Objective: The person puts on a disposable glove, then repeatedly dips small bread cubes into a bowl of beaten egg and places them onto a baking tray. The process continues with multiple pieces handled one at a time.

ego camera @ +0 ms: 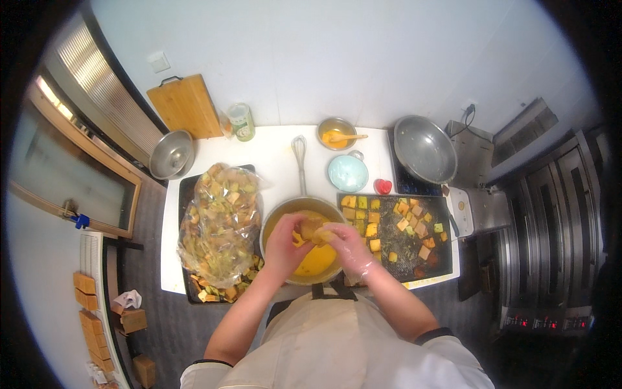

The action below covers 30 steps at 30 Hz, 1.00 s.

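Note:
Over a metal bowl point(270, 214) holding yellow liquid point(318, 262), both my hands meet at a brownish-yellow piece of food point(311, 227), perhaps bread. My left hand point(285, 243), which looks bare, has its fingers around the left side. On the right side, my right hand point(352, 250) wears a clear plastic glove and pinches a yellow, wet-looking part. Whether this is one piece or two touching ones, I cannot tell. Just right of the bowl, a dark baking tray point(398, 233) carries yellow-coated cubes point(373, 229) in rows and a loose pile of cubes point(413, 216).
A clear plastic bag of cubes point(218, 228) lies on another dark tray point(187, 187) at left. Behind the bowl are a whisk point(300, 155), a light-blue dish point(348, 173), a small bowl point(336, 127) with a wooden-handled brush and a large metal bowl point(425, 148). Ovens point(544, 219) stand far right.

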### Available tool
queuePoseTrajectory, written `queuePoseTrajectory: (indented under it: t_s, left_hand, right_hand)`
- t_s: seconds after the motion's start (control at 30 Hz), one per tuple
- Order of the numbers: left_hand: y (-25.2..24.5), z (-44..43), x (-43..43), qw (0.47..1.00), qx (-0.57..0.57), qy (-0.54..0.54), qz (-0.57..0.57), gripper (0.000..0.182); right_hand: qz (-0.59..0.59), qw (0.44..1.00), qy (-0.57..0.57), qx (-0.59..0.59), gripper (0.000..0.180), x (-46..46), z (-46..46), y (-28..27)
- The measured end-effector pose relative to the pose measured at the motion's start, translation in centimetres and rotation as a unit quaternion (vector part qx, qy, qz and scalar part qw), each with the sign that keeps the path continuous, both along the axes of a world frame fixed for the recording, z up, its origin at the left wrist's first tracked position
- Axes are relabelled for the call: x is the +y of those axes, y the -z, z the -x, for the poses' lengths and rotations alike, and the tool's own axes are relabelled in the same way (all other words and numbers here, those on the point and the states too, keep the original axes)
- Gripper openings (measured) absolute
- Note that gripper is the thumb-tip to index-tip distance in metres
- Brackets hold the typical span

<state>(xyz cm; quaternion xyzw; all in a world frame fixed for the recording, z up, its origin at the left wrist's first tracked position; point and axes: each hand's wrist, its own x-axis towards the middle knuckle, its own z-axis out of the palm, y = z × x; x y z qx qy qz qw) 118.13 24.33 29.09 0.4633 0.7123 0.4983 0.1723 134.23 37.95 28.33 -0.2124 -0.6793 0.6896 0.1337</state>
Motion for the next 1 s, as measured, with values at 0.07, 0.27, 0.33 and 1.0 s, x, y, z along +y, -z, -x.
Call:
queuePoseTrajectory:
  t_s: [0.07, 0.27, 0.33, 1.0]
  left_hand:
    - [0.0, -0.3, -0.1, 1.0, -0.012, 0.008, -0.022, 0.053]
    - [-0.4, -0.7, 0.0, 0.997, -0.069, -0.026, 0.014, 0.059]
    - [-0.7, -0.6, 0.1, 0.999, -0.043, -0.026, -0.011, 0.065]
    - [-1.2, -0.9, -0.3, 1.0, -0.005, 0.006, -0.027, 0.056]
  right_hand:
    - [0.023, 0.995, 0.077, 0.051, 0.026, -0.3, 0.5, 0.0]
    - [0.072, 0.993, 0.081, 0.055, 0.024, -1.3, 1.0, 0.0]
    - [0.053, 0.997, 0.053, 0.036, 0.025, -1.3, 0.5, -0.3]
    - [0.043, 0.979, 0.175, 0.098, 0.022, -2.0, 0.7, -2.1]
